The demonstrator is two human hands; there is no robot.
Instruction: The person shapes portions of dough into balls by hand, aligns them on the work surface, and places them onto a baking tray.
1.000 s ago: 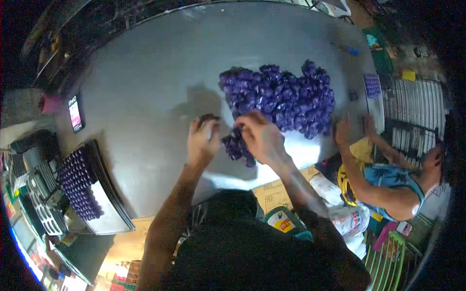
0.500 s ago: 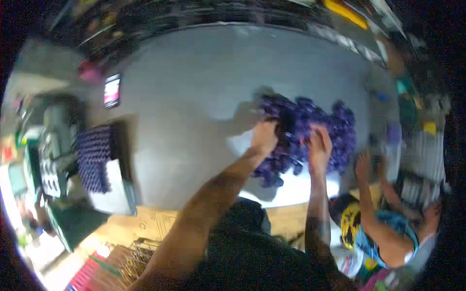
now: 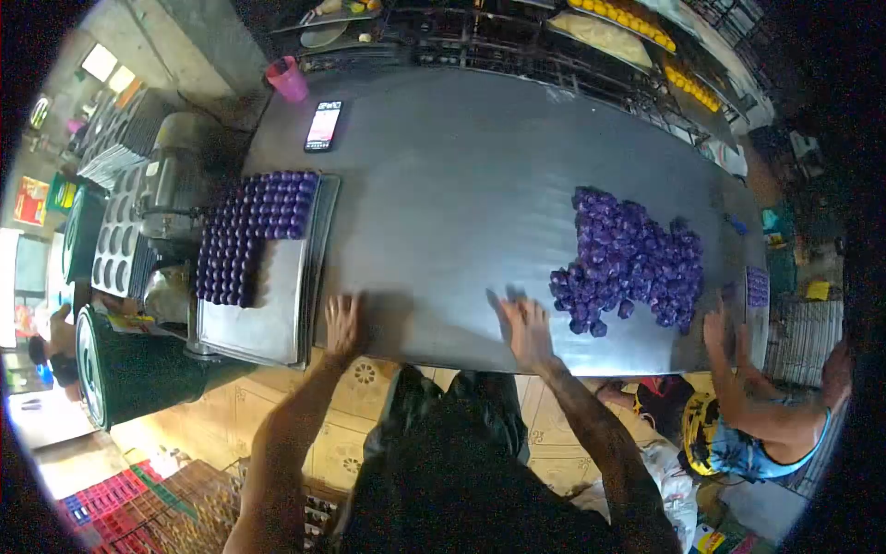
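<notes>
My left hand lies at the front edge of the grey table, fingers spread, holding nothing. To its left, a metal tray carries rows of round purple balls. My right hand rests on the table near the front edge, its fingers apart and nothing in it. Just to the right of that hand lies a heap of rough purple pieces. Bare tray surface shows at the tray's lower right part.
A phone and a pink cup are at the back left. On the right, a co-worker's hands are beside a small tray of purple balls. A mixer and green bin stand left.
Both my hands have left the purple heap and come down flat at the front edge, farther apart. The view has turned, showing more of the left tray and the racks.
</notes>
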